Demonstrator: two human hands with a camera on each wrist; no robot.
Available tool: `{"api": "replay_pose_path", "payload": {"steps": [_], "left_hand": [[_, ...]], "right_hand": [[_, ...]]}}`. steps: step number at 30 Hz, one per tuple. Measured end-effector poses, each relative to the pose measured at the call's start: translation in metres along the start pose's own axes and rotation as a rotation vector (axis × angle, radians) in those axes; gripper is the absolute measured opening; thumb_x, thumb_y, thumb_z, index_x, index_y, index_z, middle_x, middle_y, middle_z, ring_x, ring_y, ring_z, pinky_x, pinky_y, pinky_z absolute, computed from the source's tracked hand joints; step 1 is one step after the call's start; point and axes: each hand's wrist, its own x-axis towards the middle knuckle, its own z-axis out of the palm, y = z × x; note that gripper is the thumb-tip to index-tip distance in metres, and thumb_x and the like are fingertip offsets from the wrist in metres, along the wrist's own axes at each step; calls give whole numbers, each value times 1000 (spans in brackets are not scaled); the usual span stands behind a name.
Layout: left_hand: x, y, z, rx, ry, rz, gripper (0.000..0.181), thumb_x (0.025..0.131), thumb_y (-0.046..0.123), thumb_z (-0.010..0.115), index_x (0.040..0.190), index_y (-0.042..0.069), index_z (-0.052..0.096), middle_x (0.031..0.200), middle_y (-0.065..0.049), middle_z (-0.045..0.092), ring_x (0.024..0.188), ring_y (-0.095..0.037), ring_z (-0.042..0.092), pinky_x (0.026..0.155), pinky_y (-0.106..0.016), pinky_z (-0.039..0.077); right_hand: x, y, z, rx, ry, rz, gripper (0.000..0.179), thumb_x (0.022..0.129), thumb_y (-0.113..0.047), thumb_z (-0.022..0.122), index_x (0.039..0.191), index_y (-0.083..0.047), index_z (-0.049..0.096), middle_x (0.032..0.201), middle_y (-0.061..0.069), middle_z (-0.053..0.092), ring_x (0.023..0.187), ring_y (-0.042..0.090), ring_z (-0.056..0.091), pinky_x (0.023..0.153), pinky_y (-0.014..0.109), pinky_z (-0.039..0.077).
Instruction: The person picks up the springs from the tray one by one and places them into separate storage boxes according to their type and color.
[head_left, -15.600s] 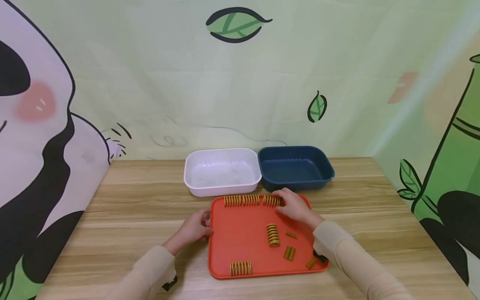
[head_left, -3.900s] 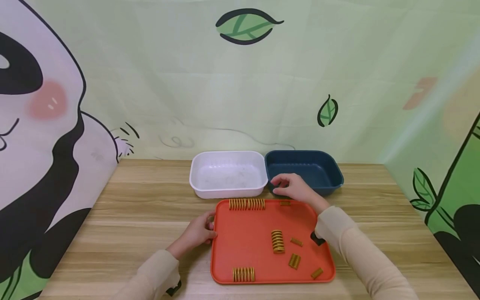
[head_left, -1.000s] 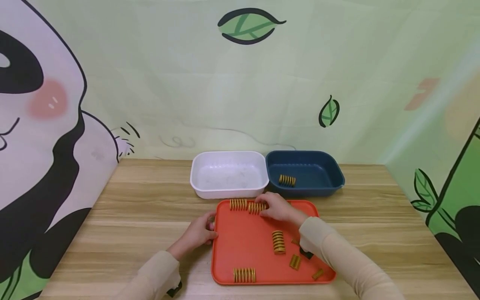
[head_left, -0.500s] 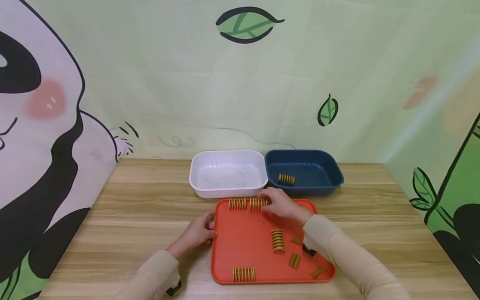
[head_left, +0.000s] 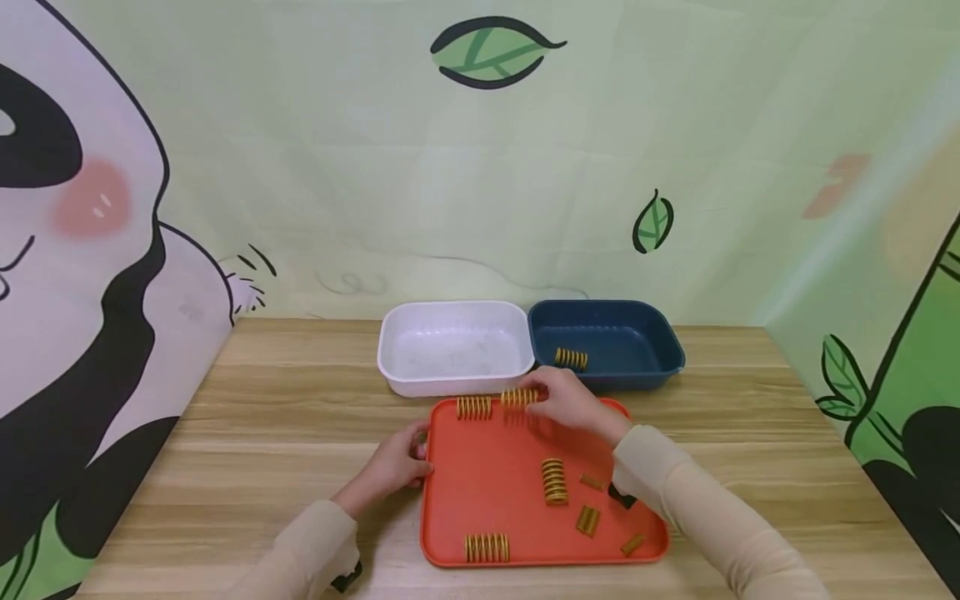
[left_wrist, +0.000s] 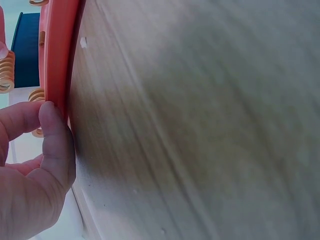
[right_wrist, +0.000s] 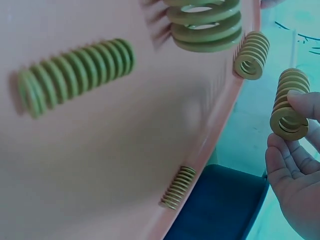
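My right hand [head_left: 568, 402] pinches a large gold coil spring [head_left: 517, 398] between thumb and fingers, above the back edge of the red tray [head_left: 487, 475]. The right wrist view shows this spring [right_wrist: 290, 105] raised off the tray, its ring end visible. My left hand [head_left: 390, 462] grips the tray's left rim, thumb and finger meeting on it in the left wrist view. Another large spring [head_left: 474, 407] lies at the back left, one [head_left: 487, 547] at the front, and one [head_left: 554, 482] near the middle. Smaller springs, such as a short one [head_left: 588, 521], lie to the right.
Behind the tray stand a white bin [head_left: 456, 346] and a dark blue bin [head_left: 607, 333], side by side. One spring [head_left: 572, 359] lies inside the blue bin. In the right wrist view a small spring [right_wrist: 178, 187] lies along the tray's rim beside the blue bin.
Since the first frame, a large spring has gone from the tray's back row into the blue bin. My right hand then took the adjacent spring and raised it. The left hand stays put.
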Motion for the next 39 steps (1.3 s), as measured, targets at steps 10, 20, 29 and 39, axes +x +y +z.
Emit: {"api": "replay_pose_path", "payload": {"steps": [10,20,29,39], "left_hand": [[-1,-1,1,1,8,10,63,71,-10,62,129,2,42,70,-5,47,52,-13,46,44,-24,46],[0,-1,1,-8,6,-7,62,72,-10,62,129,4,43,71,-5,48,54,-14,46,45,-24,46],[0,-1,1,-4,8,-6,62,72,-9,62,129,5,43,72,-5,47,54,-13,46,45,-24,46],[0,-3,1,-14,14,20,62,70,-10,62,128,2,43,69,-4,45,51,-12,45,43,-23,45]], "right_hand": [[-1,1,-8,24,27,14,28,76,-8,67,104,-4,64,96,10,62,82,19,51,73,28,47],[-1,1,-26,19,92,31,28,75,-9,68,102,-5,64,93,10,60,80,22,52,71,28,47],[0,2,-37,18,119,35,28,76,-7,67,103,-3,63,95,12,60,83,25,53,74,32,49],[0,7,-44,18,146,67,30,76,-10,67,105,-3,63,99,13,61,83,22,53,75,33,49]]}}
